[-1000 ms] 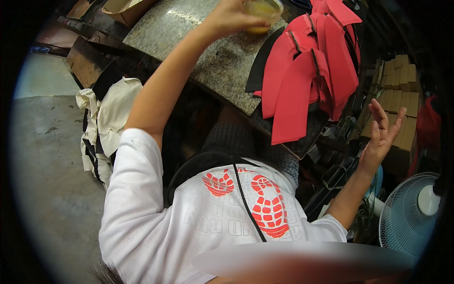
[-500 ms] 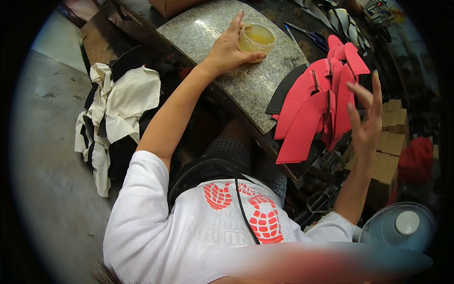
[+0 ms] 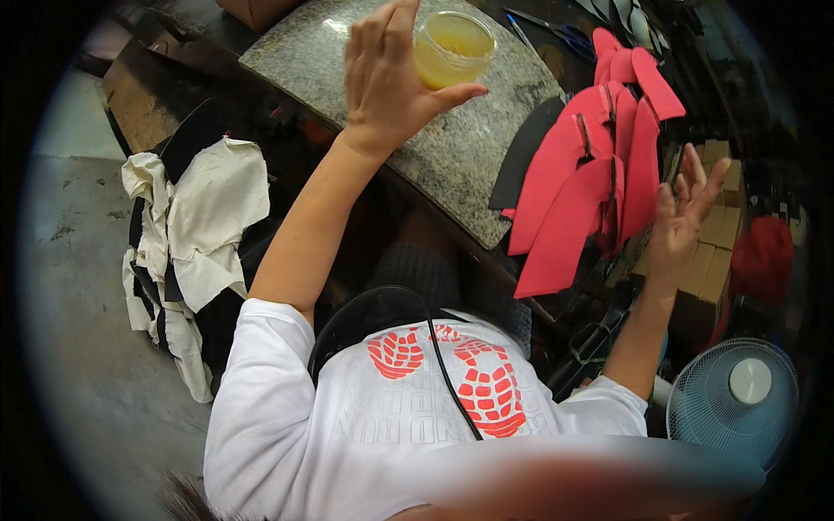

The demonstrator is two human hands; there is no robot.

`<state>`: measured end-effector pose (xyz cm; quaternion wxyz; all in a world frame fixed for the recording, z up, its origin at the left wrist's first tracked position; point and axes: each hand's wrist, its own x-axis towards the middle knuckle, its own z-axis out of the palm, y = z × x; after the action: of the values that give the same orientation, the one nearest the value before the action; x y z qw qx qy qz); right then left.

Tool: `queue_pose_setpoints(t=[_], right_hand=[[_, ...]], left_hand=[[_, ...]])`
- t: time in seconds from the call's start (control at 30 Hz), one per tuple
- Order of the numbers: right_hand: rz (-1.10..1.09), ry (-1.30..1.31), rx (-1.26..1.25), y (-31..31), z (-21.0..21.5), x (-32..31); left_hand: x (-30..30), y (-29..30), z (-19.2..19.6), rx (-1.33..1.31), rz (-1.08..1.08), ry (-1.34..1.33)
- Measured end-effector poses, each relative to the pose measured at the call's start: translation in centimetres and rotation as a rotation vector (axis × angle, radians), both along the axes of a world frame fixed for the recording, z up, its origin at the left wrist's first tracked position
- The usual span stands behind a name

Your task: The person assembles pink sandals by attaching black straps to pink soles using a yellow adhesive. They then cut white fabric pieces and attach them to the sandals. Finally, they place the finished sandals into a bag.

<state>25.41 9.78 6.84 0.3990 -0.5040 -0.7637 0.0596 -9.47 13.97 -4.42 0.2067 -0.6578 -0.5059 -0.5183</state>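
On the grey speckled stone slab [image 3: 321,52] stands a clear round jar [image 3: 453,54] holding yellowish paste or liquid. My left hand [image 3: 382,82] is open beside the jar's left side, its fingers stretched upward and its thumb pointing right along the jar's near side. Whether the thumb touches the jar I cannot tell. My right hand [image 3: 682,221] is raised in the air with fingers apart and nothing in it, to the right of a pile of red curved flat pieces [image 3: 569,200]. A dark curved piece [image 3: 521,165] lies partly under that pile.
Scissors [image 3: 569,39] and a blue pen [image 3: 521,33] lie beyond the slab. Cream cloth scraps [image 3: 217,200] hang at the left. Cardboard boxes [image 3: 708,260], a red cloth [image 3: 762,260] and a fan [image 3: 734,399] are on the right.
My left hand has turned and opened from around the jar, its fingers now to the jar's left. My right hand has lowered slightly, fingers still spread. The whole view has shifted.
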Motion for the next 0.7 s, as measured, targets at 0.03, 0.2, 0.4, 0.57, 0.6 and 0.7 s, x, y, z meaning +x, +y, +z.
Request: queue_pose_setpoints(t=[0.03, 0.2, 0.4, 0.57, 0.6, 0.7], right_hand=[[-0.003, 0.017, 0.011, -1.1, -1.0, 0.4], [0.010, 0.046, -0.107, -2.5, -4.6, 2.3], [0.018, 0.137, -0.207, -1.3, -7.2, 2.3], [0.034, 0.236, -0.131, -1.8, -9.4, 2.9], [0.045, 0.256, -0.118, -1.9, -9.7, 3.0], [0.030, 0.245, -0.049, -2.3, -10.4, 3.4]], left_hand=[[0.1, -0.6, 0.4, 0.169, -0.032, 0.023], [8.6, -3.0, 1.1, -0.376, -0.580, -0.163], [14.8, -1.3, 1.5, -0.889, -0.614, -0.568], [16.7, -1.8, 1.7, -1.096, -0.847, -0.963], [16.8, -1.8, 1.8, -1.119, -0.965, -1.050], [17.4, -2.1, 2.4, -1.104, -0.939, -0.915]])
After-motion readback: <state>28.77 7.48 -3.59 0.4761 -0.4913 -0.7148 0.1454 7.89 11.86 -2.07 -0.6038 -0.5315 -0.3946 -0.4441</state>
